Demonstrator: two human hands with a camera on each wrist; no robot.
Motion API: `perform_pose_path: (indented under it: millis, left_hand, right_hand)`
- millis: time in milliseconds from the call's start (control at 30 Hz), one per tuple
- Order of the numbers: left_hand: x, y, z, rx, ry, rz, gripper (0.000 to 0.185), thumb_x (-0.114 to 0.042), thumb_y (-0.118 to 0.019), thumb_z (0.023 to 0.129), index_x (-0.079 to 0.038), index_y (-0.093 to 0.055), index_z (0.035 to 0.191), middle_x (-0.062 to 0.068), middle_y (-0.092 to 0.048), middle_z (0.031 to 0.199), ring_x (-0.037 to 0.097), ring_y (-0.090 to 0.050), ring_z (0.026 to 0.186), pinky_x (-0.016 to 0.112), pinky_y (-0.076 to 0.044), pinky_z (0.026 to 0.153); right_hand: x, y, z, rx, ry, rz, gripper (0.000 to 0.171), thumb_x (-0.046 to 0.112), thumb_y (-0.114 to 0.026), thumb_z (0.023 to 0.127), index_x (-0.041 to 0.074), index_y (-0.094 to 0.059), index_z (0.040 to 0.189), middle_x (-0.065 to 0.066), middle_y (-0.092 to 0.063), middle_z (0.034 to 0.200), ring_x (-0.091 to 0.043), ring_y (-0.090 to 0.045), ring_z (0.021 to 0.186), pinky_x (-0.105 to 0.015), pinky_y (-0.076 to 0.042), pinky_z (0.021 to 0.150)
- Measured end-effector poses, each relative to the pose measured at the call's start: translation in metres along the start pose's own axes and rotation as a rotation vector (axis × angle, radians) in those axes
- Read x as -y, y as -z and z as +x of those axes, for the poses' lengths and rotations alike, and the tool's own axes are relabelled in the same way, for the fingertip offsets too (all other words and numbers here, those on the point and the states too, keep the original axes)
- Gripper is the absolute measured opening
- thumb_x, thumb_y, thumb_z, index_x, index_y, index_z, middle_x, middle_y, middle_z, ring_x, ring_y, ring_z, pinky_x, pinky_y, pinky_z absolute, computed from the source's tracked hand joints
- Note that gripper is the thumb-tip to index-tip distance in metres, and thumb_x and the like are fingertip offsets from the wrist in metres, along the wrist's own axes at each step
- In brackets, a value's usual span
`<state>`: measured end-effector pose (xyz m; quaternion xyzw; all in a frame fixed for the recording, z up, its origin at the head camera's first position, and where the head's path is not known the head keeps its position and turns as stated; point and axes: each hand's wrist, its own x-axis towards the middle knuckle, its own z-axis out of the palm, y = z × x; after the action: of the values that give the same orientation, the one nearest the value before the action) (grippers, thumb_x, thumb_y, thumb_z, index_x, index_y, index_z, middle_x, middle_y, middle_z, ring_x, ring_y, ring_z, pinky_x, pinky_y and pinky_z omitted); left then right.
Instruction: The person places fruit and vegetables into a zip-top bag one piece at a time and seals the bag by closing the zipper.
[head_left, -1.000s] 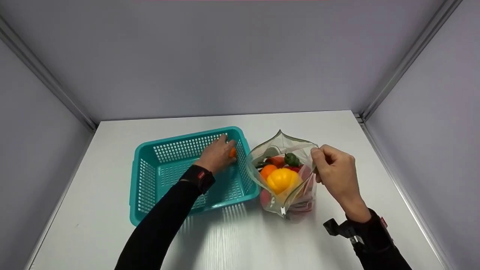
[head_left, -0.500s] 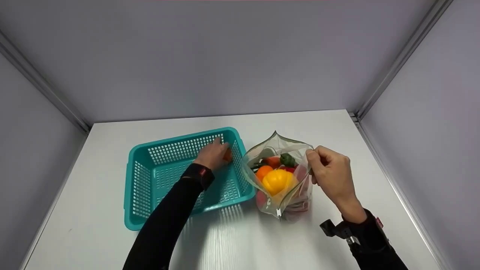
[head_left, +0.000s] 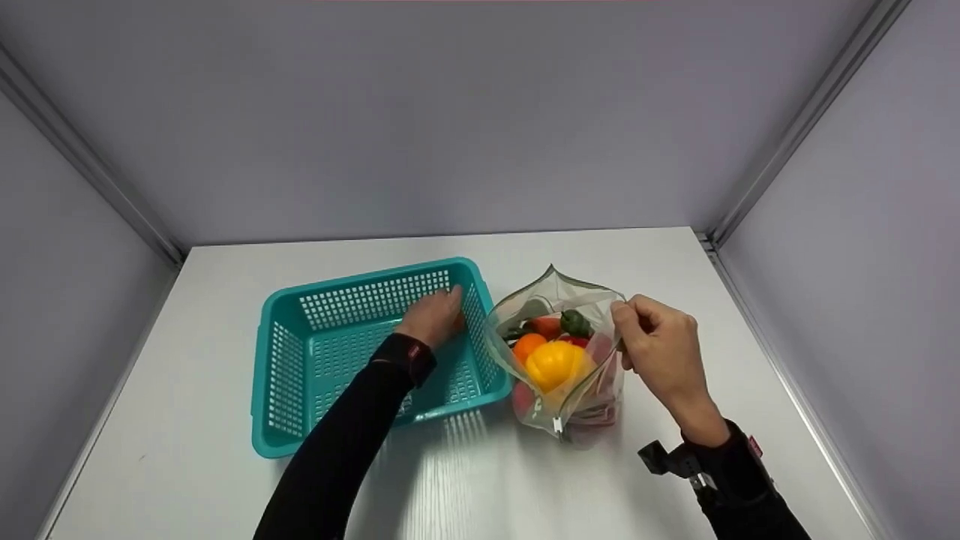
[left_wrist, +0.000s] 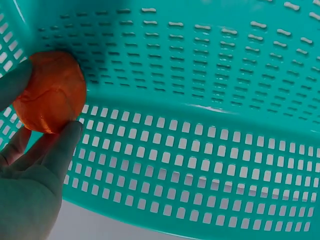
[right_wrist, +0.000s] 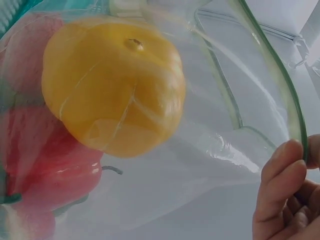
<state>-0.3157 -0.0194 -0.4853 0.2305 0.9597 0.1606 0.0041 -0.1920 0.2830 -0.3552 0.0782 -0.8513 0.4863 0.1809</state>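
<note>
Hands work over a white table [head_left: 480,480], the left hand [head_left: 433,318] reaching into a teal basket [head_left: 300,375] and the right hand [head_left: 656,345] at a clear zip bag [head_left: 559,285] of produce just right of the basket. From the head camera the left hand covers what it holds; only the wrist view shows its fingers [left_wrist: 62,150] curled around a small orange fruit [left_wrist: 50,92], pressed into the basket's far right corner against the perforated wall. The fruit is round, so no long axis can be made out. The right hand pinches the bag's right rim between thumb and bent fingers [right_wrist: 280,175], holding the mouth open upward. Inside, a yellow pepper [head_left: 553,363] sits on top, stem end up and toward the camera, with an orange piece [head_left: 527,343], a green pepper [head_left: 574,322] and red items partly hidden beneath it and blurred by the plastic. Small red tags on both black wristbands are too tiny to read. Both forearms are cut off by the frame's lower edge.
</note>
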Motion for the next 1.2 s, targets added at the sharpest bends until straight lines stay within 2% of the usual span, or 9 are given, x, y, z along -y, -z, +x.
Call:
perform_pose_path:
  millis: [133,267,533,633,833,967,1200]
  left_hand:
    - [0.004,0.011,-0.009,-0.018,0.003,-0.054,0.04,-0.001,-0.07,0.096,0.004,-0.052,0.131,0.024,-0.066,0.104,0.037,-0.07,0.094,0.047,-0.06,0.082]
    - [0.001,0.031,-0.015,-0.025,0.006,-0.125,0.05,-0.008,-0.076,0.094,0.004,-0.049,0.135,0.023,-0.066,0.112,0.035,-0.068,0.1,0.043,-0.058,0.09]
    - [-0.022,0.072,-0.037,-0.133,0.016,-0.225,0.045,-0.012,-0.076,0.095,0.002,-0.058,0.133,0.018,-0.067,0.119,0.031,-0.066,0.104,0.041,-0.056,0.095]
    - [-0.03,0.082,-0.048,-0.194,0.013,-0.246,0.049,-0.012,-0.078,0.093,0.0,-0.058,0.136,0.017,-0.067,0.125,0.031,-0.065,0.109,0.041,-0.055,0.098]
    - [-0.047,0.094,-0.067,-0.37,-0.053,-0.292,0.056,-0.011,-0.081,0.09,-0.001,-0.058,0.139,0.014,-0.068,0.129,0.029,-0.067,0.113,0.037,-0.055,0.098]
    - [-0.06,0.1,-0.079,-0.471,-0.091,-0.288,0.059,-0.013,-0.084,0.087,0.0,-0.058,0.139,0.014,-0.066,0.13,0.028,-0.067,0.114,0.036,-0.055,0.099]
    - [-0.077,0.104,-0.097,-0.581,-0.114,-0.32,0.059,-0.013,-0.088,0.084,0.0,-0.061,0.135,0.016,-0.061,0.129,0.029,-0.066,0.114,0.036,-0.056,0.098]
  right_hand:
    - [-0.001,-0.001,0.0,-0.001,-0.009,-0.011,0.039,0.013,-0.064,0.103,0.012,-0.06,0.064,0.002,-0.052,0.049,-0.014,-0.051,0.038,-0.022,-0.038,0.037]
    - [-0.003,-0.001,-0.001,-0.016,-0.01,-0.01,0.039,0.013,-0.064,0.103,0.011,-0.061,0.064,0.0,-0.052,0.049,-0.017,-0.051,0.037,-0.021,-0.037,0.037]
    - [-0.004,-0.002,-0.001,-0.007,0.018,-0.004,0.04,0.013,-0.063,0.104,0.009,-0.061,0.064,-0.003,-0.054,0.051,-0.013,-0.05,0.038,-0.021,-0.038,0.037]
    - [-0.004,-0.003,-0.001,-0.015,0.019,-0.004,0.04,0.013,-0.063,0.103,0.01,-0.06,0.063,0.0,-0.053,0.05,-0.012,-0.05,0.038,-0.021,-0.038,0.037]
    - [-0.003,-0.005,0.0,-0.015,0.011,0.008,0.041,0.014,-0.063,0.103,0.009,-0.059,0.063,0.001,-0.052,0.05,-0.011,-0.049,0.037,-0.021,-0.039,0.037]
    - [-0.003,-0.005,0.001,-0.02,-0.001,0.009,0.041,0.014,-0.063,0.103,0.009,-0.059,0.063,0.001,-0.051,0.049,-0.01,-0.049,0.037,-0.02,-0.039,0.037]
    - [-0.001,-0.008,0.001,-0.012,-0.001,0.043,0.041,0.014,-0.063,0.103,0.009,-0.059,0.063,0.001,-0.05,0.049,-0.012,-0.049,0.037,-0.021,-0.039,0.037]
